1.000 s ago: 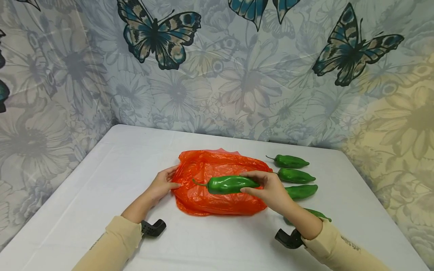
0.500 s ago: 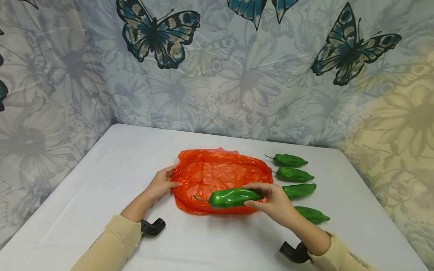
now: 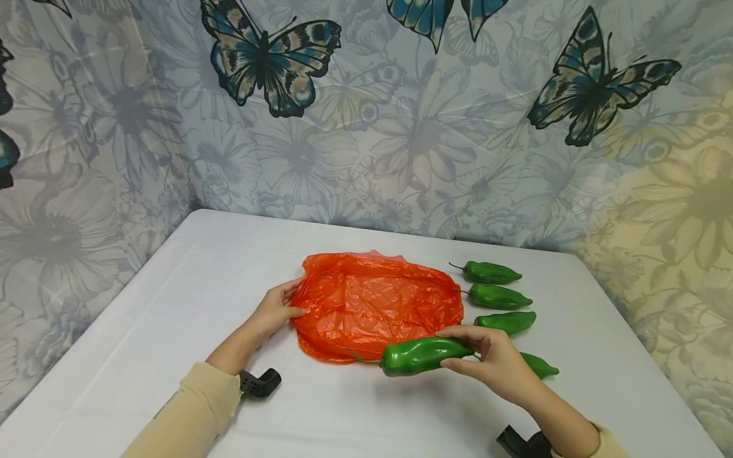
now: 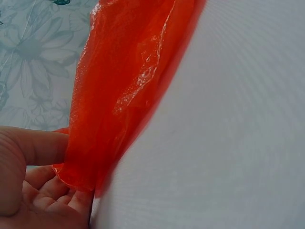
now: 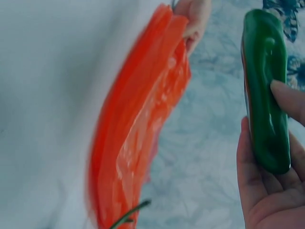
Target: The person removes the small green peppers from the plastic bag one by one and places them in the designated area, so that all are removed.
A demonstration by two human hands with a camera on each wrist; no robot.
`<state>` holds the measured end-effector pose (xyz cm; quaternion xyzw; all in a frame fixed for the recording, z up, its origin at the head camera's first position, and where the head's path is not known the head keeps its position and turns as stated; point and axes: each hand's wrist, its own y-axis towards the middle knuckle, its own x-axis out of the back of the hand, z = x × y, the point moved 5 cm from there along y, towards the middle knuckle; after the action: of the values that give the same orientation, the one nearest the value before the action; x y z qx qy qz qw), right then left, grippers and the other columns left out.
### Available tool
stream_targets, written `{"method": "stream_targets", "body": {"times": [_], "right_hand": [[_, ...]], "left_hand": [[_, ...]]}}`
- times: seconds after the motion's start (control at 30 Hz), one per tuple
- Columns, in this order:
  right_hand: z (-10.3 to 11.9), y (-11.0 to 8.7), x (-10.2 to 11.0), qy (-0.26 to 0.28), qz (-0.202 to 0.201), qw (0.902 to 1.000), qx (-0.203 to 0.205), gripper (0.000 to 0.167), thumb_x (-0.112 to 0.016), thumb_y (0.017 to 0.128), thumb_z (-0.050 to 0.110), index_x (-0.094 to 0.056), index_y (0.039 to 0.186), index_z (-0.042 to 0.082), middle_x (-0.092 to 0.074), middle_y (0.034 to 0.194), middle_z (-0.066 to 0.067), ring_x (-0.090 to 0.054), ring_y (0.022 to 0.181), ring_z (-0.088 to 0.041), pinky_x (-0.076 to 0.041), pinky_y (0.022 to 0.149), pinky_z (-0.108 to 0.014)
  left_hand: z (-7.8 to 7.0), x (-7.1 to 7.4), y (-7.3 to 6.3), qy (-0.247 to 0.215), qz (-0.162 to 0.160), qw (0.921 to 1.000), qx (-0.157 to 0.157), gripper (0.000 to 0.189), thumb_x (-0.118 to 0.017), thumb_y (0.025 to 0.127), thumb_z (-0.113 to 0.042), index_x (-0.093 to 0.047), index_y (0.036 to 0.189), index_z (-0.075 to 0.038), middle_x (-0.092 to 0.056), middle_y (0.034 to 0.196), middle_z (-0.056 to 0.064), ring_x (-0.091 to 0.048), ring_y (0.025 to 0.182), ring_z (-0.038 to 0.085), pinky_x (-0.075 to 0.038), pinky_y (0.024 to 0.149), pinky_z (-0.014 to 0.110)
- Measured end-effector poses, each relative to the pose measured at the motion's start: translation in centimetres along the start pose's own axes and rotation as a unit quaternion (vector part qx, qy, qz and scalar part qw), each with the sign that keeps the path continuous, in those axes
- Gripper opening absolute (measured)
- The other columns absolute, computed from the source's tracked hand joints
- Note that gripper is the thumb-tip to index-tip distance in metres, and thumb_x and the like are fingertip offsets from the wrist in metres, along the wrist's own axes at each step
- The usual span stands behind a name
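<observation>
A crinkled red plastic bag (image 3: 378, 302) lies flattened on the white table. Its left edge is pinched between thumb and fingers of my left hand (image 3: 272, 313); in the left wrist view the bag's edge (image 4: 114, 95) passes under the thumb. My right hand (image 3: 495, 362) grips a long, glossy green chili pepper (image 3: 418, 356) by its pointed end. The pepper lies level across the bag's near right part in the head view, its curved stem toward the left. From the right wrist, the same pepper (image 5: 267, 95) appears upright between thumb and fingers.
Several more green peppers form a column right of the bag: one at the back (image 3: 491, 272), another (image 3: 498, 296) below it, then a third (image 3: 506, 322). The nearest pepper (image 3: 538, 365) is partly behind my right hand. A patterned butterfly cloth (image 3: 424, 140) hangs behind the table.
My right hand has drawn the pepper toward me and to the right, from the bag's middle to its near edge. My left hand has stayed at the bag's left edge.
</observation>
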<state>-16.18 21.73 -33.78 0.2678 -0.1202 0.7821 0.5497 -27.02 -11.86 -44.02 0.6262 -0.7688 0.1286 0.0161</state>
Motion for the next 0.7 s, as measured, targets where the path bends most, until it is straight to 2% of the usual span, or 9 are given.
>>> {"method": "stream_targets", "body": {"times": [0.13,0.3,0.6,0.7], "right_hand": [[-0.5,-1.2,0.7,0.003,0.003,1.0000,0.007,0.035,-0.073,0.078,0.011,-0.065,0.111,0.003,-0.066,0.107,0.008,-0.059,0.096,0.003,-0.051,0.080,-0.014],[-1.6,-2.6,1.5,0.011,0.004,0.9999,0.003,0.036,-0.071,0.078,0.007,-0.063,0.111,-0.003,-0.065,0.106,0.015,-0.059,0.095,0.003,-0.050,0.079,-0.013],[-3.4,-5.3,3.8,-0.017,-0.042,0.9989,-0.009,0.034,-0.070,0.077,0.000,-0.064,0.111,-0.003,-0.067,0.108,0.015,-0.060,0.096,0.004,-0.051,0.076,-0.013],[-4.2,-6.1,4.6,-0.025,-0.053,0.9979,-0.027,0.036,-0.070,0.077,0.001,-0.063,0.112,-0.002,-0.066,0.110,0.014,-0.059,0.098,0.006,-0.051,0.076,-0.014]], "left_hand": [[0.0,0.0,0.0,-0.003,0.000,1.0000,0.000,0.070,-0.056,0.081,0.010,-0.030,0.145,-0.002,-0.031,0.149,0.021,-0.033,0.136,0.035,-0.035,0.108,0.043],[0.0,0.0,0.0,-0.002,-0.001,1.0000,0.003,0.070,-0.056,0.081,0.010,-0.030,0.145,-0.002,-0.031,0.149,0.020,-0.033,0.137,0.034,-0.034,0.108,0.043],[0.0,-0.1,0.0,0.001,0.001,1.0000,0.002,0.071,-0.057,0.080,0.010,-0.030,0.145,-0.003,-0.030,0.150,0.020,-0.032,0.137,0.034,-0.034,0.109,0.042],[-0.1,0.0,0.0,0.002,-0.001,1.0000,0.002,0.071,-0.056,0.081,0.010,-0.030,0.145,-0.003,-0.031,0.149,0.020,-0.032,0.137,0.034,-0.034,0.108,0.042]]}}
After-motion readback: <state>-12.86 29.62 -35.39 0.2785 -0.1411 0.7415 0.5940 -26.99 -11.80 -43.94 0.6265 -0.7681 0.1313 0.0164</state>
